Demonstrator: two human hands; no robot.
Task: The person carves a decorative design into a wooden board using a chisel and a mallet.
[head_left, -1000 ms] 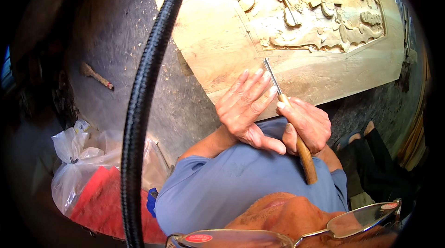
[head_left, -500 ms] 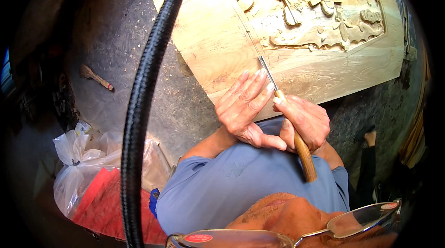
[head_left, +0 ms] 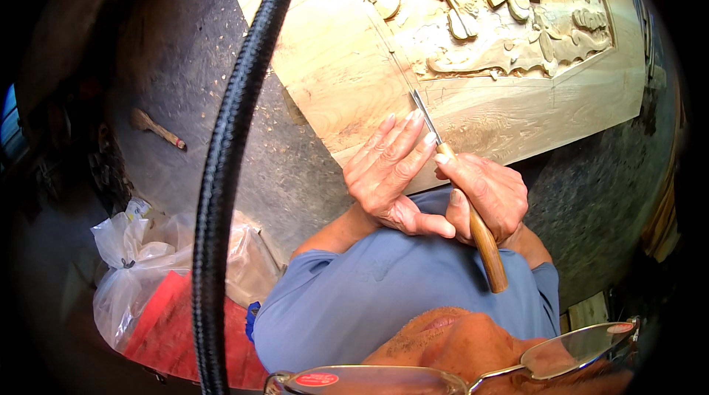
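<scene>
Brown wooden-handled chisel [head_left: 485, 240], right hand [head_left: 496, 192] clasped round it, left hand [head_left: 388, 182] spread flat against thin metal blade [head_left: 424, 110], pale carved board [head_left: 550, 111], black braided cord [head_left: 235, 114] crossing in front.

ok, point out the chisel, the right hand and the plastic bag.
Chisel [head_left: 486, 244]: head view, lower wooden handle.
Right hand [head_left: 495, 192]: head view, back of the hand.
Plastic bag [head_left: 131, 288]: head view, just below its tie.
</scene>
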